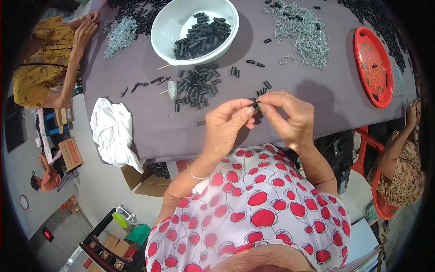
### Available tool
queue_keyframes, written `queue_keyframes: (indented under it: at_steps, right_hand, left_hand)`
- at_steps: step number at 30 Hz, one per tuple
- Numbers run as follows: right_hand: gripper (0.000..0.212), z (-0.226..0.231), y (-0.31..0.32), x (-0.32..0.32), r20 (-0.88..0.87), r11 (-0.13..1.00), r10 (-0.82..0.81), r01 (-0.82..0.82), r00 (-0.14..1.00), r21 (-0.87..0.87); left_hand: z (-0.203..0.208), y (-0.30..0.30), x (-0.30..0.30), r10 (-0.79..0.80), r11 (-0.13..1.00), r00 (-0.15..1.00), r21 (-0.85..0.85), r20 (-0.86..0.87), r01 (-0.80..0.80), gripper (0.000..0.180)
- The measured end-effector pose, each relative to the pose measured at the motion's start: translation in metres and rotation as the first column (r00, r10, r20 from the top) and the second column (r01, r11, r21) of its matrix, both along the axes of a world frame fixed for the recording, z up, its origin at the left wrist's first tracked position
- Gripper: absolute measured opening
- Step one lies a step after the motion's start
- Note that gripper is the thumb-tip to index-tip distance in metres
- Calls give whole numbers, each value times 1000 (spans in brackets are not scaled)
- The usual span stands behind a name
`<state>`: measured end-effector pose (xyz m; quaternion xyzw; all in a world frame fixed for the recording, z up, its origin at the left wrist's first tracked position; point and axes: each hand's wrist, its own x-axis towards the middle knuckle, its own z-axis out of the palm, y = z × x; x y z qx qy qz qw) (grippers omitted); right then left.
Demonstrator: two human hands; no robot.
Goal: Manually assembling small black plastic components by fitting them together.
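Near the front of the grey-covered table [290, 86], my left hand [226, 124] and my right hand [290, 117] meet over a small black plastic part [254, 104]. The left thumb and forefinger pinch it. My right fingertips press at its upper side; whether they hold a tiny piece of their own is hidden. Just beyond the fingers lie a few loose black parts [266, 85]. To the left spreads a pile of short black cylindrical parts [199, 86], beside a silvery thimble-like piece [172, 90]. Behind it stands a white bowl [159, 34] partly filled with similar black parts.
A heap of small metal springs [303, 38] lies far right of the bowl, another [121, 36] far left. A red oval tray [362, 68] sits at the right. A white cloth [113, 131] hangs over the left front edge. Other people sit at both sides.
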<state>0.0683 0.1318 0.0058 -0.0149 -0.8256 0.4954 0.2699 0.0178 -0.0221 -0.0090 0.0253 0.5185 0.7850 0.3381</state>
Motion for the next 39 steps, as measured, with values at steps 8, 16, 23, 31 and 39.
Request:
queue_keyframes:
  at_steps: [8, 16, 23, 31, 39]
  right_hand:
    - [11, -9, -5, 1, 90, 987, 35, -21, 995, -157]
    - [19, -10, -10, -2, 2, 999, 48, -48, 999, -13]
    - [33, -13, -13, -6, -85, 994, 59, -51, 995, 100]
    - [40, -24, -11, -7, -137, 978, 76, -47, 988, 201]
    - [45, -18, -3, -5, -123, 954, 184, -147, 975, 262]
  left_hand:
    - [2, -1, 5, 14, 980, 996, -197, -83, -30, 15]
    - [-2, -2, 2, 30, 982, 993, -182, -114, -51, 15]
    - [5, 1, -10, -40, 999, 977, -2, 210, 41, 20]
    - [-7, -8, -19, -205, 968, 889, 220, 409, 122, 23]
    - [-12, -15, -19, -267, 942, 847, 308, 460, 130, 19]
